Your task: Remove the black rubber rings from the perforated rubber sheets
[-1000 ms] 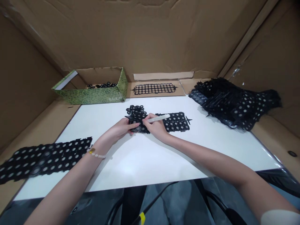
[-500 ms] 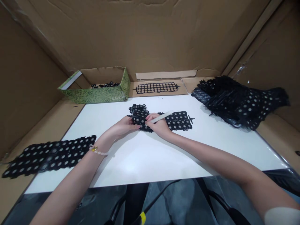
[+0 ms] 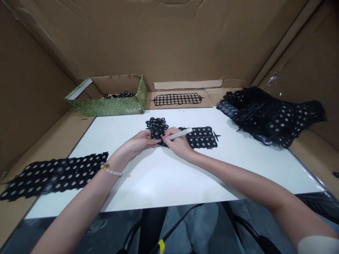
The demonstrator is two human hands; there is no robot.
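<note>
A black sheet with rows of round pale holes (image 3: 202, 137) lies mid-table. My left hand (image 3: 143, 141) pinches the left end of this sheet between thumb and fingers. In my right hand (image 3: 178, 143) is a white pen-like tool (image 3: 182, 134), its tip down at the sheet close to my left thumb. Just beyond my fingers sits a small heap of black rings (image 3: 156, 122), partly touching the sheet. The part of the sheet beneath my right hand is hidden.
A green patterned box (image 3: 111, 106) with loose black rings stands at the back left. A perforated black piece (image 3: 178, 99) lies on cardboard behind. To the right is a pile of black sheets (image 3: 267, 116); at left lies another stack of them (image 3: 60, 173). Cardboard walls (image 3: 169, 42) enclose the table.
The white tool has tilted lower, and my right hand has shifted slightly left along the sheet. My left hand keeps its pinch, and the sheet's left end sits a little differently.
</note>
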